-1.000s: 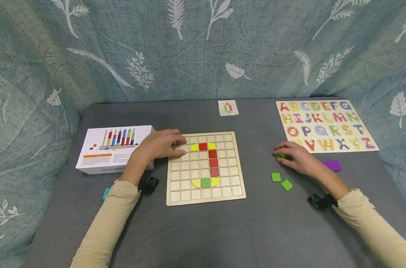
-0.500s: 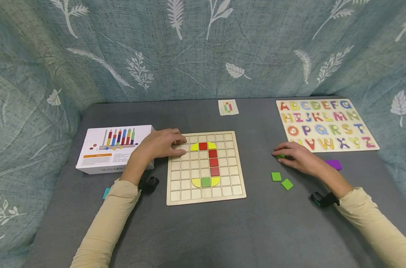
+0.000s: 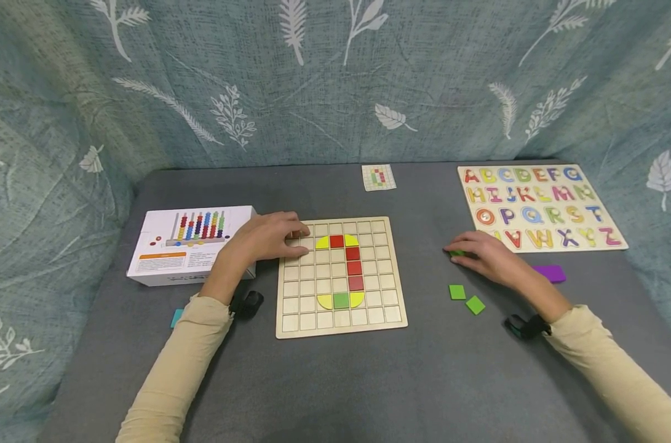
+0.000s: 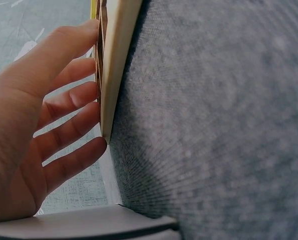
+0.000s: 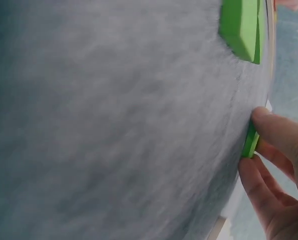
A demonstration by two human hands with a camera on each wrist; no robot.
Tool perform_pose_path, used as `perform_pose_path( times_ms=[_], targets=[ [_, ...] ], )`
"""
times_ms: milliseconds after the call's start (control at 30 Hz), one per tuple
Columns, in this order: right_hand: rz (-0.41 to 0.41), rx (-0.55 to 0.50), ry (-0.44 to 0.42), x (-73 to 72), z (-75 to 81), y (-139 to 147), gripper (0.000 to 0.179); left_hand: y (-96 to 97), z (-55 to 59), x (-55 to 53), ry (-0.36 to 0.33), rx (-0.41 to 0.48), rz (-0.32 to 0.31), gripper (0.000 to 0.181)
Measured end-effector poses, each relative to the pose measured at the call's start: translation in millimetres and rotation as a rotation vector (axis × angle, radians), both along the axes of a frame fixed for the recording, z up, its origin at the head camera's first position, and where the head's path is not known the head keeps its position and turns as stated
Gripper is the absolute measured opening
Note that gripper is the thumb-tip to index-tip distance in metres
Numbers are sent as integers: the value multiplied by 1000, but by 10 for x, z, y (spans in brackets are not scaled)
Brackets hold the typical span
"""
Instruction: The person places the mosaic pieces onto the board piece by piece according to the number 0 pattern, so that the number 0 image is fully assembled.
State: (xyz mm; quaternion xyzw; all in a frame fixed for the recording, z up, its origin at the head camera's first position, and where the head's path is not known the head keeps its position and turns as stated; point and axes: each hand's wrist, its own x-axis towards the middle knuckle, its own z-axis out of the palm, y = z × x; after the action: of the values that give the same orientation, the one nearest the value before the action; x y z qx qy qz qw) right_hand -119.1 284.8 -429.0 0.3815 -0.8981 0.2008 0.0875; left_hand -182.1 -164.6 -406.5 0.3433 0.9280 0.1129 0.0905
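My left hand (image 3: 269,237) rests its fingertips on the upper left of a wooden grid board (image 3: 307,323), fingers loosely bent and apart. In the left wrist view its fingertips (image 4: 99,146) touch the board's edge (image 4: 119,60). Red, yellow and one green tile (image 3: 341,300) sit in the grid. Right of the board, my right hand (image 3: 487,255) pinches a green square tile (image 3: 456,252) at table level. The right wrist view has this green tile (image 5: 250,140) between thumb and fingers. Nearer me lie two loose green tiles, one upright to the grid (image 3: 457,292), one turned (image 3: 475,305).
A white box with an abacus picture (image 3: 191,246) stands left of the board. A pattern card (image 3: 378,178) lies at the back. An alphabet puzzle board (image 3: 545,209) is at the back right, a purple piece (image 3: 550,274) below it. A blue piece (image 3: 176,318) shows beside the left sleeve.
My right hand has shifted slightly left and away from me, and the green tile at its fingers has moved with it. The left hand stays on the board.
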Motion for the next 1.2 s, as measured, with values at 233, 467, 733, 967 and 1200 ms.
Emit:
perform_pose_path(
  times_ms=[233,467,733,967,1200],
  targets=[
    [-33,-14,-64,-113,74,-280,24,5,-9,1,0,-2,3,36],
    [29,-47,-135,-240,243,-778,25,8,-18,14,6,7,3,36],
    [142,-71,-147,-288,160,-1229,23,0,0,21,-1,-2,7,36],
    [241,-13,-112,-272,126,-1674,20,-19,-6,21,19,-12,-3,35],
    [319,8,-83,-310,118,-2001,16,-19,5,21,36,-6,-12,33]
  ],
)
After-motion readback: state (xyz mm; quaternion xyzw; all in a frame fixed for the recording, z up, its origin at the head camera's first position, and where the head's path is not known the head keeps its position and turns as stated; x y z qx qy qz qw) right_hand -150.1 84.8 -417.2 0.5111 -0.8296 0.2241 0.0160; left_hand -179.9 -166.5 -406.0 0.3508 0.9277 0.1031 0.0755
